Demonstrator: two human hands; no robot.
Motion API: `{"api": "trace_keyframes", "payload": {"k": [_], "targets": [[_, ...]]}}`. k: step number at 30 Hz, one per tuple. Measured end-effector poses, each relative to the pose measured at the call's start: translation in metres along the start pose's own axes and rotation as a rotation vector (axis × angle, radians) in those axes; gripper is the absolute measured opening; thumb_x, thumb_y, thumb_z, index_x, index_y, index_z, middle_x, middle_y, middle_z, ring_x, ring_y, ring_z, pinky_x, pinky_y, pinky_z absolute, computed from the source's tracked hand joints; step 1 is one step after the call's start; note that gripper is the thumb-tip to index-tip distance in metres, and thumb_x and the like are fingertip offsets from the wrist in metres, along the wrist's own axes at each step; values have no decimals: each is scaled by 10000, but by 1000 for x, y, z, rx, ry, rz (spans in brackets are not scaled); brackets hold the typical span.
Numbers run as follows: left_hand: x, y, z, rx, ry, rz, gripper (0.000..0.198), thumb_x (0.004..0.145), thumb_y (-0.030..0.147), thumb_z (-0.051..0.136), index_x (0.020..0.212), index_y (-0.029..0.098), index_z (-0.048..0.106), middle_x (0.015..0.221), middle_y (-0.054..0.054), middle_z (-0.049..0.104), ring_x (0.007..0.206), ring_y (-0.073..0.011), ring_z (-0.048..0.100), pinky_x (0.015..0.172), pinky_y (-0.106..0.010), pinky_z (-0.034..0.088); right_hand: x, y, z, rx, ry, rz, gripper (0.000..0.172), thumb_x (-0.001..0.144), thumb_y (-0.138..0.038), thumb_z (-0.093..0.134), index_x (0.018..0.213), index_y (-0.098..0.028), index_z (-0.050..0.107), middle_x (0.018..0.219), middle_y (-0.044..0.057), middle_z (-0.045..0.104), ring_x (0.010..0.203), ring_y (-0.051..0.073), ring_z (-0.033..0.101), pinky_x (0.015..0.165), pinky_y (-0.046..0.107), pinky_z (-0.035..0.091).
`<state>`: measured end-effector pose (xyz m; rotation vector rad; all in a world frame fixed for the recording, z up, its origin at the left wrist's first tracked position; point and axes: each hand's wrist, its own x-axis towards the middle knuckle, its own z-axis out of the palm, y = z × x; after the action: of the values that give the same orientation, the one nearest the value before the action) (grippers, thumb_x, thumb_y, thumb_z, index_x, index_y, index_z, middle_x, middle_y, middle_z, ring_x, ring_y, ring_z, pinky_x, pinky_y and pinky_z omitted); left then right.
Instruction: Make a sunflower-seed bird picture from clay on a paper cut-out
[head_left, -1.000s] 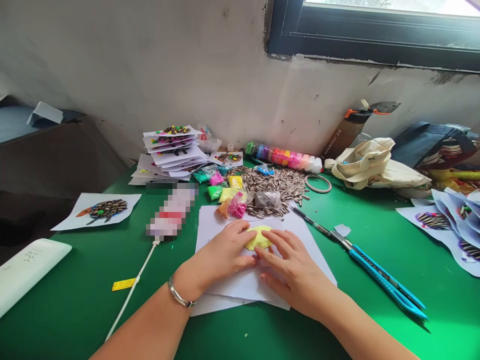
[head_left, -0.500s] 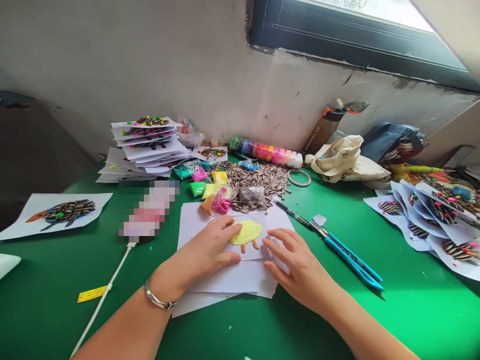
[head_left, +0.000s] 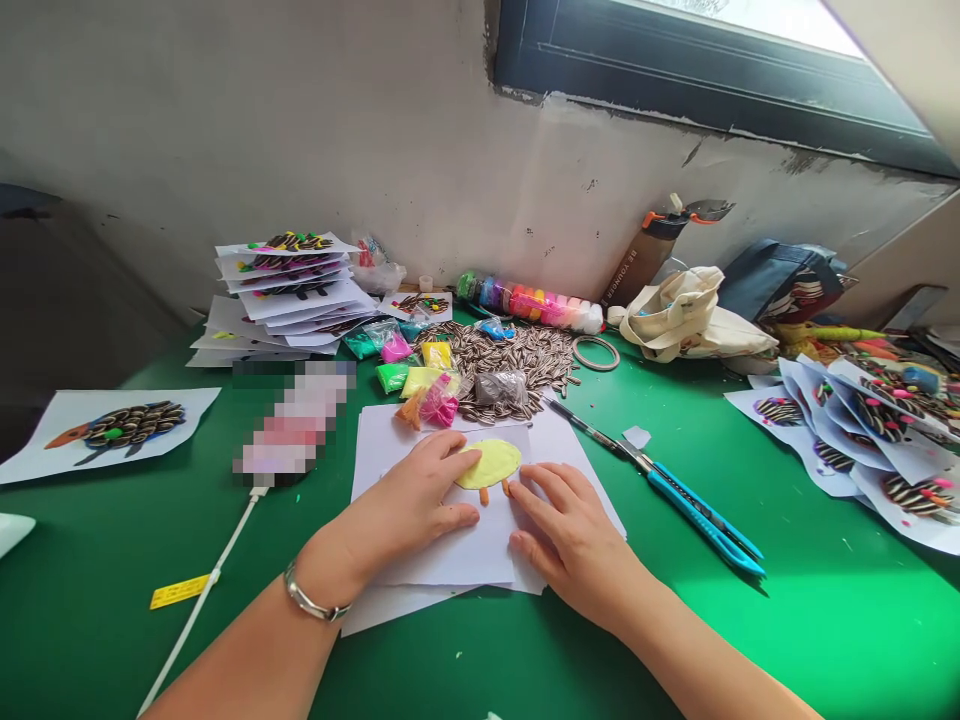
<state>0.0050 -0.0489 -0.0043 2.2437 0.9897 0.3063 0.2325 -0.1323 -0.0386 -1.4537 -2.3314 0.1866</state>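
A flat yellow clay oval (head_left: 491,464) lies on a sheet of white paper (head_left: 442,560), with two short orange clay legs (head_left: 484,496) at its lower edge. My left hand (head_left: 427,490) rests on the paper, fingers spread, its index fingertip on the oval's left side. On the other side my right hand (head_left: 562,520) is open, its fingertips at the right-hand leg, which they partly cover. More white sheets lie beneath. Beyond the paper sit small bags of clay, among them a yellow bag (head_left: 424,381) and a pink bag (head_left: 439,402), beside a heap of striped sunflower seeds (head_left: 517,355).
A blue utility knife (head_left: 705,520) and a pen (head_left: 585,427) lie to the right. Stacks of seed pictures stand at back left (head_left: 292,290) and right (head_left: 862,440). Behind are a tape roll (head_left: 596,353), clay tubs (head_left: 532,303), a bottle (head_left: 645,250) and a cloth bag (head_left: 675,320).
My right hand has moved slightly left and its fingertips have come to the right-hand orange leg. My left hand stays in place on the oval's left side.
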Motion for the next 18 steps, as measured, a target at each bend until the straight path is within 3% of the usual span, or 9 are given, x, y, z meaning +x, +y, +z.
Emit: {"api": "trace_keyframes", "payload": {"k": [8, 18], "targets": [[0, 1, -1, 2, -5, -9, 333, 803, 282, 640, 1133, 254, 612, 1172, -68, 521, 1084, -257, 504, 940, -367, 450, 1, 4, -9, 116, -5, -28, 255, 908, -221, 549, 1139, -241, 657, 1180, 86, 602, 1126, 259, 489, 979, 480, 455], [0, 0, 1, 7, -19, -20, 359, 820, 291, 644, 1173, 258, 589, 1221, -71, 496, 1149, -259, 478, 979, -360, 425, 2, 5, -4, 79, 4, -42, 259, 901, -199, 548, 1137, -233, 650, 1170, 84, 612, 1113, 249, 499, 983, 453, 453]]}}
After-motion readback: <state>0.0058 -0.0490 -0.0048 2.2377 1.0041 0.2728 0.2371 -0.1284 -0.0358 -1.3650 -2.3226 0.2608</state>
